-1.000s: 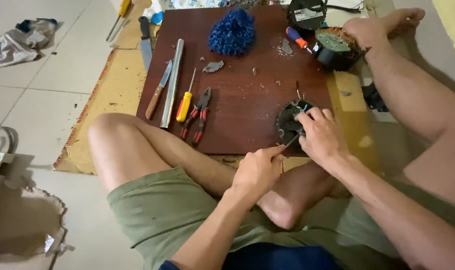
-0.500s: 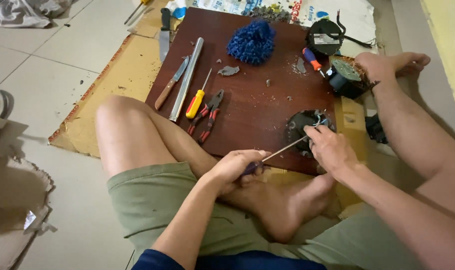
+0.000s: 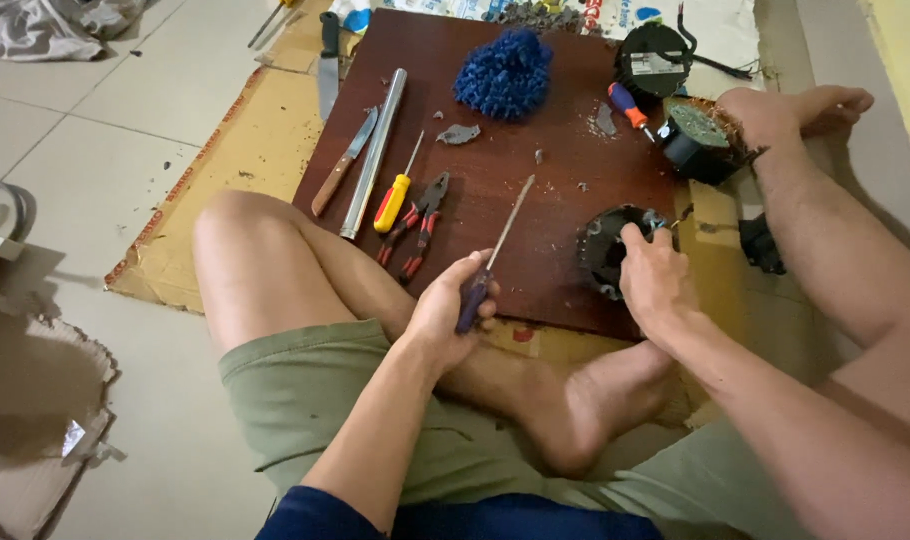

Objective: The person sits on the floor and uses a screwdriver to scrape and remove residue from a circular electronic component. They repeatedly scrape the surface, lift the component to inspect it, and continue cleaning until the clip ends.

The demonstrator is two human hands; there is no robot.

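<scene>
**Screwdriver in one hand, dark motor part under the other**

Left hand (image 3: 453,315) has a full closed grip around the dark-blue handle of a screwdriver (image 3: 493,255), shaft angled up and away over the brown board surface (image 3: 535,200), tip not touching anything. Right hand (image 3: 655,280) is clamped down on a dark round motor housing (image 3: 600,250) sitting near the board's right front edge, fingers curled over its rim. Off to the left on the board: red-handled pliers (image 3: 415,225), a yellow-handled screwdriver (image 3: 395,195), a metal tube (image 3: 373,150) and a wooden-handled knife (image 3: 343,165). A blue fuzzy mop head (image 3: 505,72) sits at the far end.
</scene>
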